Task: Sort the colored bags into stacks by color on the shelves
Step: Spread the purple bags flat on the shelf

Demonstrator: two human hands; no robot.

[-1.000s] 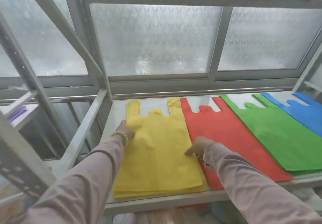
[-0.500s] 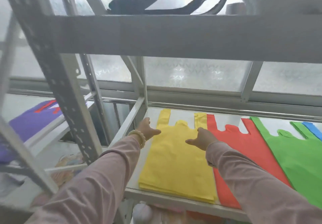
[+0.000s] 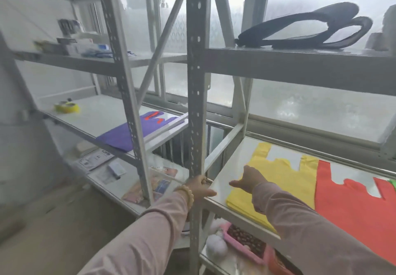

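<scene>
A yellow stack of bags (image 3: 285, 180) lies flat at the left end of the right-hand shelf (image 3: 227, 167), with a red stack (image 3: 347, 206) beside it and a sliver of green bag (image 3: 393, 183) at the frame edge. My right hand (image 3: 249, 181) hovers over the yellow stack's left edge, fingers relaxed, thumb out, holding nothing. My left hand (image 3: 199, 189) grips the grey upright post (image 3: 195, 103) at the shelf's front left corner. On the left-hand shelf lies a purple bag (image 3: 126, 133) with red bag handles (image 3: 153, 117) showing at its far end.
A black bag (image 3: 310, 30) lies on the upper right shelf. A yellow tape roll (image 3: 66, 107) sits on the left shelf, papers (image 3: 96, 159) on the shelf below. A pink basket (image 3: 244, 242) stands under the yellow stack. Frosted windows run behind.
My view has swung up and to the left. Both hands came off the yellow stack; the left hand moved to the shelf post and the right hand pulled back to the stack's left edge.
</scene>
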